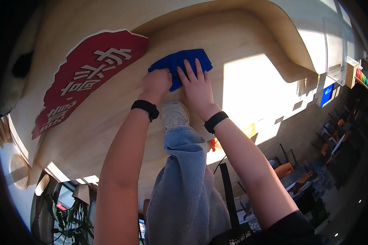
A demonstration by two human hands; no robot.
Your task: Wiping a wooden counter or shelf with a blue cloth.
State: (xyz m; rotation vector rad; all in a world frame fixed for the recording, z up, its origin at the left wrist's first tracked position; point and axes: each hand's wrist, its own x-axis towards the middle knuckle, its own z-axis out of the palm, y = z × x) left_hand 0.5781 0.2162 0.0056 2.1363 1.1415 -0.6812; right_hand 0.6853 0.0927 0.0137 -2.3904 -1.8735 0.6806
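Observation:
A blue cloth lies spread and slightly creased on a pale wood-grain surface. My left hand is curled into a fist at the cloth's left edge, gripping it; the fingertips are hidden. Flat on the right part of the cloth rests my right hand, its fingers spread and pointing away from me. A black band circles each wrist. Just below my hands, between my wrists, my pale shoe stands on the same surface, under a blue jeans leg.
A red sign with raised pale characters stands at the left. A curved wooden ledge borders the far side and right. Sunlight falls right of the cloth. Orange chairs and tables are lower down at right. A leafy plant is at lower left.

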